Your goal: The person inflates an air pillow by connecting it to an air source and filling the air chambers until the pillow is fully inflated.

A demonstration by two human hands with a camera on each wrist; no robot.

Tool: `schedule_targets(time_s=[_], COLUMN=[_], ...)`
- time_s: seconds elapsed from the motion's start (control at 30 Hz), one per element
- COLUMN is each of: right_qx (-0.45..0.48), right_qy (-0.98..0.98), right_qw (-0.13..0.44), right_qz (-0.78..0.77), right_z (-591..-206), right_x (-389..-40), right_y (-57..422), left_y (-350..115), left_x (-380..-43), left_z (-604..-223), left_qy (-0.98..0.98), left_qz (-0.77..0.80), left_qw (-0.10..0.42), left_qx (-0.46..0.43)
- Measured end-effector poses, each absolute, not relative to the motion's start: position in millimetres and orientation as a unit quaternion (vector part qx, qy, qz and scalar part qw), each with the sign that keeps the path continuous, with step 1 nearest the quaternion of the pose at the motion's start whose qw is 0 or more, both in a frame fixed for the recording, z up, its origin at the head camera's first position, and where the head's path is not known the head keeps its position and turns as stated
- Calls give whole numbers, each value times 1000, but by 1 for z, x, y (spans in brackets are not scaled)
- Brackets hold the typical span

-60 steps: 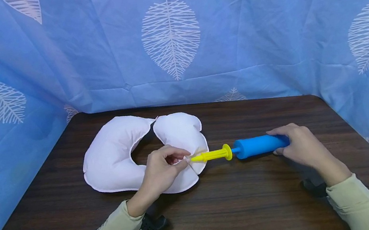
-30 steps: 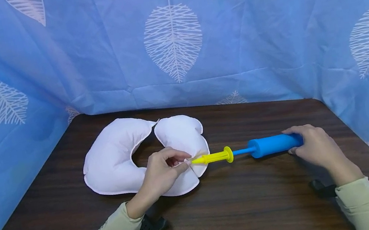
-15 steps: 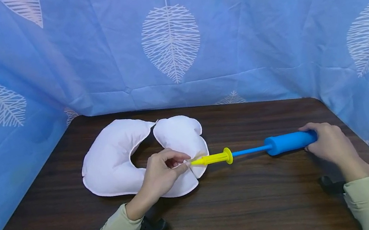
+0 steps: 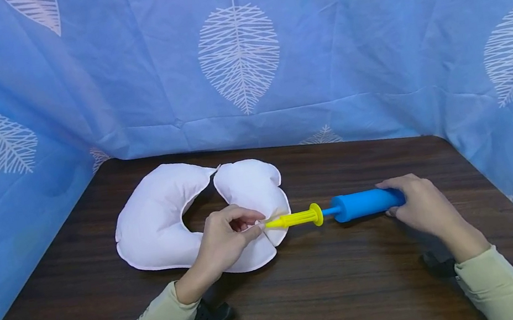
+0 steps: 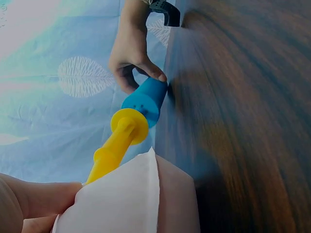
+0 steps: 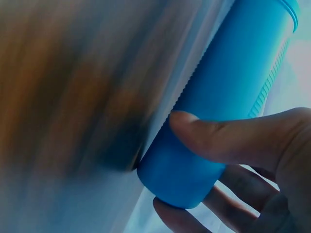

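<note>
A white inflatable neck pillow (image 4: 156,226) lies on the table, its U shape curled round so the ends nearly meet. My left hand (image 4: 228,237) pinches the pillow's small valve between thumb and fingers, over the near right part. Into that spot points the yellow nozzle end (image 4: 296,218) of a hand pump, the tip hidden at the fingertips. A short length of blue rod shows between the yellow flange and the blue pump barrel (image 4: 361,205). My right hand (image 4: 419,201) grips the barrel's far right end; in the right wrist view the thumb (image 6: 209,138) lies across it.
The dark wood-grain table (image 4: 338,292) reaches back to a blue cloth (image 4: 346,56) printed with white leaves, which hangs at the back and both sides. A black wrist-worn mount (image 4: 214,315) hangs under the left wrist, close over the table.
My right hand first drew the blue barrel to the right, baring a long stretch of rod, then pushed it back left so little rod shows. My left hand has kept its pinch.
</note>
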State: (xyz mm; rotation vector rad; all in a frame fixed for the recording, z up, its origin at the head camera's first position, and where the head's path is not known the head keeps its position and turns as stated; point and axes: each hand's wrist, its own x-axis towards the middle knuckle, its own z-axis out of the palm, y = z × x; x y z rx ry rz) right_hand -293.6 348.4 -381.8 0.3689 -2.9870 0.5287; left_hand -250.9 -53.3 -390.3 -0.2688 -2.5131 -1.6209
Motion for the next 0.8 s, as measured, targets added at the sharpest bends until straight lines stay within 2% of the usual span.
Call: schedule_targets(time_s=[0.3,0.5,0.8], right_qx=[172,167,129], right_qy=[-968,-968,-973], right_qw=[64,68,39], right_qz=[173,172,185], right_z=[-381,-382,-380], right_x=[-283,-284,-290], right_y=[312,315,333], left_y=[-53,-53,-53], left_x=[-249,-249,-250], left_z=[-389,-389,-390], left_qy=[-831,-830,-827], left_qz=[-543,-544,-551], left_qw=[73,75,71], left_qx=[-95,-94,-86])
